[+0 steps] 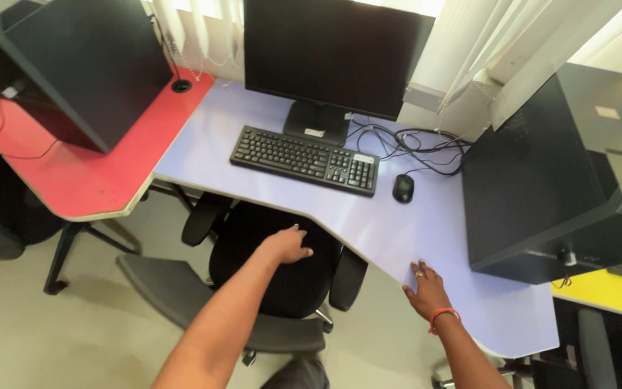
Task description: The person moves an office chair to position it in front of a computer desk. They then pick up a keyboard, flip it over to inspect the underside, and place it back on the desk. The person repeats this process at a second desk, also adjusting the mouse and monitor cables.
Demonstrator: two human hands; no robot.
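Left hand (287,247) rests spread, holding nothing, atop black office chair (282,266) tucked under lavender desk (383,230), as if gripping its backrest; right hand (426,288) lies flat, empty, on desk edge for balance.

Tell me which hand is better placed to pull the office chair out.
Probably the left hand: it already rests on the black office chair's backrest, while the right hand lies flat on the lavender desk edge.
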